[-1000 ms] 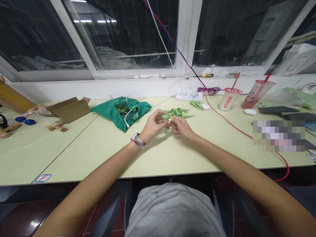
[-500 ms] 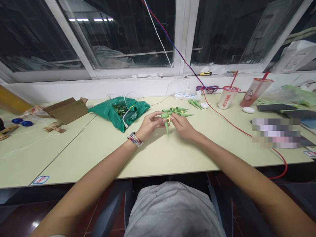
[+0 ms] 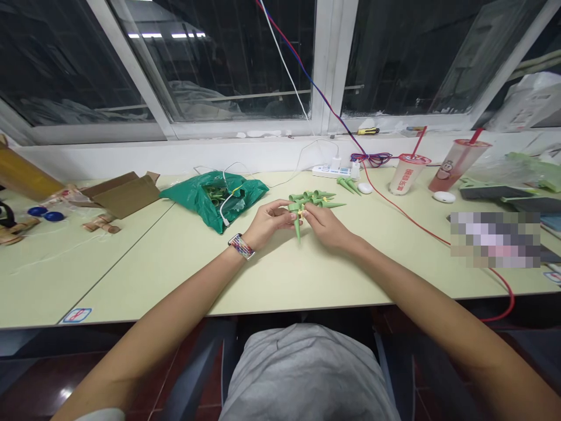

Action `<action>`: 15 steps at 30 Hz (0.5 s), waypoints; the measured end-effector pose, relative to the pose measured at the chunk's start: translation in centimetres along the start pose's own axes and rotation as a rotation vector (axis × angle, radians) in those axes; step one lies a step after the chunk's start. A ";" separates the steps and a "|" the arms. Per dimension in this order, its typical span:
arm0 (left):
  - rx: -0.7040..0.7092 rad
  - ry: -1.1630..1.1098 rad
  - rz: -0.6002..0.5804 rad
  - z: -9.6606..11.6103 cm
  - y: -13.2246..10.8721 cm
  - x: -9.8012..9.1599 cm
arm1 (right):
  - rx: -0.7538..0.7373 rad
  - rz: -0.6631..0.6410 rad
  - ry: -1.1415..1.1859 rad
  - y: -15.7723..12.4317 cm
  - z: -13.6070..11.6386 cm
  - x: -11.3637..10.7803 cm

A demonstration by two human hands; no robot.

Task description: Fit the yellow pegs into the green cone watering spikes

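A light green cone [image 3: 297, 231], wide at the top and pointed at the bottom, hangs tip-down between my hands. My left hand [image 3: 268, 224], with a woven watch band at the wrist, pinches its wide end from the left. On the right, the fingertips of my right hand [image 3: 325, 224] close on a small yellow piece [image 3: 301, 214] at the cone's side. Just beyond my fingers, several more green cones [image 3: 323, 194] lie on the table, some with yellow bits. A further small group of cones [image 3: 347, 185] sits near the power strip.
A green plastic bag [image 3: 210, 199] with green pieces inside lies left of my hands. Beyond are a cardboard box [image 3: 127, 196], wooden toys [image 3: 101, 224], a power strip [image 3: 332, 171] and two drink cups [image 3: 408, 175]. A red cable [image 3: 407, 219] crosses the right side of the table [image 3: 280, 286].
Both hands keep their hold on the cone and its yellow piece, with hardly any finger movement. The whole view has shifted slightly.
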State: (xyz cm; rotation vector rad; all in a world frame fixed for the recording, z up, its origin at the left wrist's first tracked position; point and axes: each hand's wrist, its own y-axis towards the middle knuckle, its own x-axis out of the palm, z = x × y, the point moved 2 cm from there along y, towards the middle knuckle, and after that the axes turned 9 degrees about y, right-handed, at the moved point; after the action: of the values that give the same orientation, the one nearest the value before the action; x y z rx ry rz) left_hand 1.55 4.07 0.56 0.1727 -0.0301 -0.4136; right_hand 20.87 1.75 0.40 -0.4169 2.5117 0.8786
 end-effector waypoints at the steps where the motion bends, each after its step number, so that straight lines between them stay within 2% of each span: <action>1: 0.008 0.012 0.004 0.0 0.0 0.0 | 0.004 0.003 0.015 0.0 0.0 0.0; 11: -0.017 -0.014 -0.014 -0.2 0.2 -0.1 | 0.030 -0.020 0.041 0.1 -0.3 -0.3; 15: 0.020 -0.024 0.027 0.4 0.3 0.2 | 0.127 0.018 0.209 0.2 -0.3 -0.1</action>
State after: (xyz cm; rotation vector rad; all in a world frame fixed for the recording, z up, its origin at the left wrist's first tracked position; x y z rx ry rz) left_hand 1.81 4.17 0.97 0.1867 -0.0600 -0.3884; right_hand 20.79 1.74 0.80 -0.4661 2.7480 0.7087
